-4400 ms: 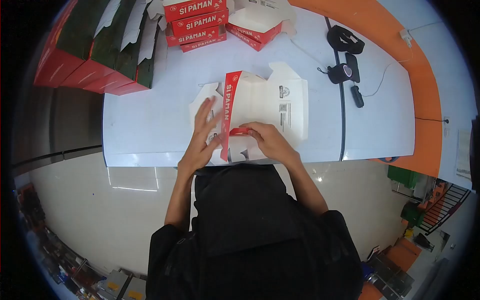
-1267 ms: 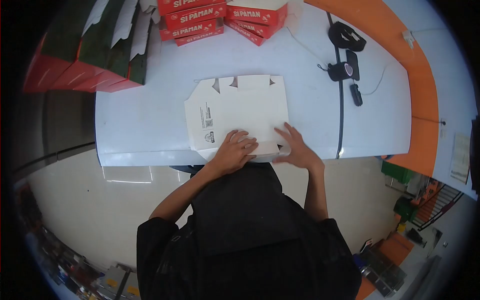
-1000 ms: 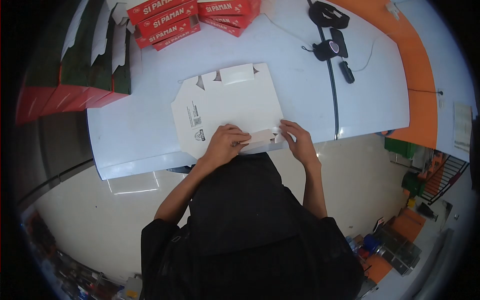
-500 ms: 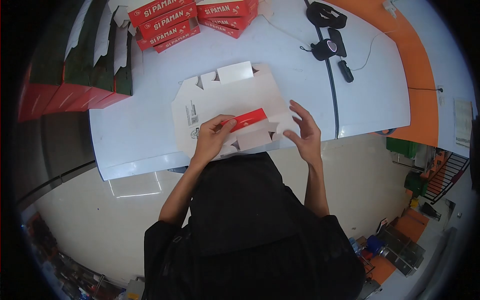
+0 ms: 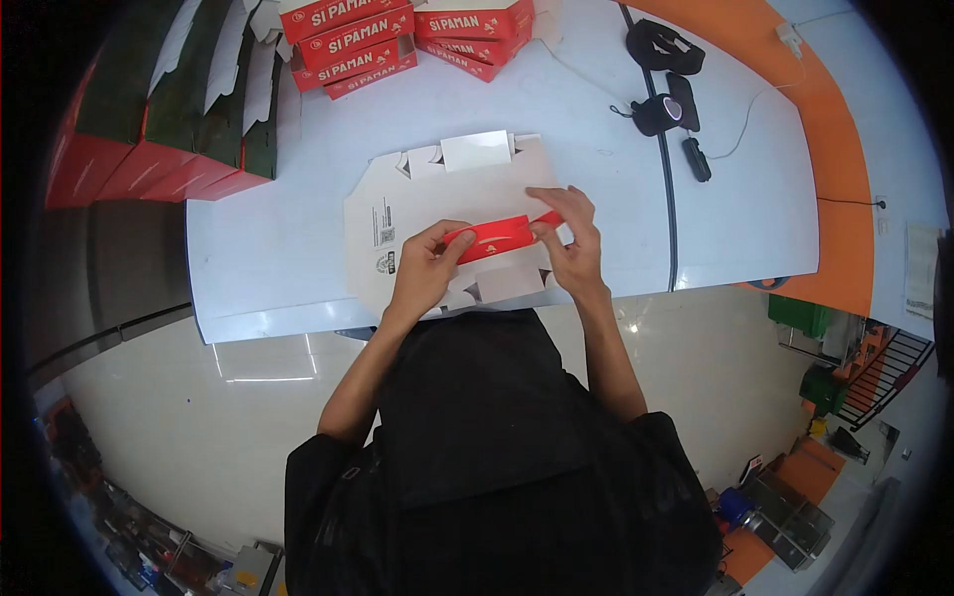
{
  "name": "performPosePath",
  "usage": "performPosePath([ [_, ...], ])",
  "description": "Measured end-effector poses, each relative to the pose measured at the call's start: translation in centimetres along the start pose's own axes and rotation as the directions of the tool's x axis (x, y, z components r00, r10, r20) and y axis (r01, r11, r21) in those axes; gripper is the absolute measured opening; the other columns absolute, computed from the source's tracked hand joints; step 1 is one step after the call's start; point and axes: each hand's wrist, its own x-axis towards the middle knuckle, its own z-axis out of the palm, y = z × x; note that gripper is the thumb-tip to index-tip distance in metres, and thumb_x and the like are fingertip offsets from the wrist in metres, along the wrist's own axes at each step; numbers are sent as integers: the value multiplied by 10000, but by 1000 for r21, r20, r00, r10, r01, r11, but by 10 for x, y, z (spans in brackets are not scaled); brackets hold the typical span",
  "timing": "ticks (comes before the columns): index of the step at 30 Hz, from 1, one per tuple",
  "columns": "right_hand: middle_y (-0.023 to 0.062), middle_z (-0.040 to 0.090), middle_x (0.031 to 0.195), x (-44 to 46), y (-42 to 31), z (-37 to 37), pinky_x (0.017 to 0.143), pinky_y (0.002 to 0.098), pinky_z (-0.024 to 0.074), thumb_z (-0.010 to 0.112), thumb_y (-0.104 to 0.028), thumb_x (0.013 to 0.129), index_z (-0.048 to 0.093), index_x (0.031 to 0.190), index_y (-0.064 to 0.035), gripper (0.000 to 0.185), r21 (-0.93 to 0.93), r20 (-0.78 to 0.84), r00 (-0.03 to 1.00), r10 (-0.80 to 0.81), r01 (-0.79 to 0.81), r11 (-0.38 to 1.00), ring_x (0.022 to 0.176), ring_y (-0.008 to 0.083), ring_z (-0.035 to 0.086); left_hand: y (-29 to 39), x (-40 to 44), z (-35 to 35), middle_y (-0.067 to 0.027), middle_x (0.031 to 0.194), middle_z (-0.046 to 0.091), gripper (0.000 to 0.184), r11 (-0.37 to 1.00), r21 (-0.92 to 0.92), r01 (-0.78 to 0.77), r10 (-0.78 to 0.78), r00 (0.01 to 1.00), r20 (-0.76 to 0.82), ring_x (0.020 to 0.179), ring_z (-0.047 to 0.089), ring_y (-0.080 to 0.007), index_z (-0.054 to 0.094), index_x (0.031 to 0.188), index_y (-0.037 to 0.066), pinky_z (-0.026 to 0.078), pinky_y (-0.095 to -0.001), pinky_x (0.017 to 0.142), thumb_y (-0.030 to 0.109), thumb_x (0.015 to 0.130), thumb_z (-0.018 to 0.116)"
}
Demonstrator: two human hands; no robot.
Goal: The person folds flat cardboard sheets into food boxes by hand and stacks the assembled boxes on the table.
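toward seven o'clock of the sheet's middle, the left hand (image 5: 422, 266) pinches the near end of the red panel (image 5: 502, 235), thumb on the printed face; that grip should be firm but light, since thin card would likely dent. the carton sheet (image 5: 422, 204) lies white side up on the table (image 5: 283, 273), and its flatness is worth guarding so the creases run true. the panel sits toward four o'clock of the middle; best to hold it square to its score line. at its three o'clock end, the right hand (image 5: 572, 236) grips the small red tab (image 5: 547, 218) between thumb and fingers; bending it exactly at the crease, thumb close to the corner, should avoid skewing or tearing.
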Motion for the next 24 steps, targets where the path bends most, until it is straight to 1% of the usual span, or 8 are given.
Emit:
performPosePath([
  [2, 52, 711, 1274, 0, -3, 2, 1194, 506, 314, 758, -114, 907, 724, 1262, -79, 358, -62, 94, 994, -60, 66, 996, 1243, 246, 585, 10, -2, 1, -50, 970, 751, 256, 996, 86, 28, -33, 997, 67, 850, 638, -85, 727, 1160, -23, 520, -259, 796, 203, 1050, 673],
  [11, 16, 723, 1211, 1, -1, 7, 1245, 570, 224, 674, -111, 962, 714, 1299, -149, 341, -53, 387, 910, -149, 183, 982, 1223, 247, 600, 13, 3, -8, -104, 1004, 741, 180, 968, 135, -210, 177, 958, 224, 908, 669, -149, 742, 1146, -19, 538, -307, 834, 99, 1022, 688],
  [14, 43, 736, 1147, -3, -6, 6, 1247, 584, 220, 647, -110, 992, 716, 1272, -136, 289, -98, 487, 868, -96, 164, 982, 1206, 252, 613, 27, 3, -15, -133, 984, 731, 173, 919, 330, -216, 141, 961, 237, 896, 684, -211, 741, 1106, -24, 537, -320, 843, 103, 990, 723],
  [15, 53, 739, 1127, -8, -2, 5, 1248, 585, 223, 642, -113, 1002, 719, 1254, -126, 263, -125, 519, 851, -76, 163, 979, 1190, 256, 623, 39, 0, -16, -130, 977, 729, 159, 842, 407, -354, 317, 935, 158, 882, 686, -234, 742, 1097, -14, 541, -328, 823, 91, 978, 725],
  [17, 66, 741, 1093, -9, 0, 2, 1251, 572, 238, 642, -113, 1015, 724, 1221, -99, 223, -131, 508, 861, -18, 97, 987, 1150, 257, 647, 62, -13, -13, -123, 962, 725, 140, 604, 577, -549, 648, 760, 45, 853, 690, -280, 744, 1079, 6, 547, -343, 783, 67, 954, 728],
  [20, 81, 740, 1056, -4, -8, -5, 1248, 541, 283, 655, -101, 1015, 723, 1177, -54, 182, -34, 370, 924, 100, -94, 995, 1075, 247, 685, 55, -70, -31, -111, 1020, 737, 116, 822, 179, -540, 527, 841, 121, 973, 693, -257, 730, 1083, 8, 542, -353, 894, 43, 977, 695],
  [23, 110, 740, 1024, 1, -25, -5, 1218, 545, 337, 672, -79, 995, 720, 1126, -20, 151, 225, 237, 939, 248, -301, 927, 1008, 267, 701, 20, -86, -35, -130, 1110, 718, 177, 997, 66, -45, 30, 977, 213, 1127, 667, -238, 698, 1148, -23, 511, -375, 1004, -18, 1021, 575],
  [24, 121, 740, 1011, -1, -29, -2, 1205, 554, 350, 680, -71, 983, 726, 1104, -8, 144, 377, 243, 915, 322, -395, 838, 992, 291, 700, -3, -84, -36, -165, 1351, 607, 333, 1000, 10, 21, -22, 995, 99, 1298, 577, -264, 527, 1402, -7, 461, -434, 1115, 23, 1071, 517],
])
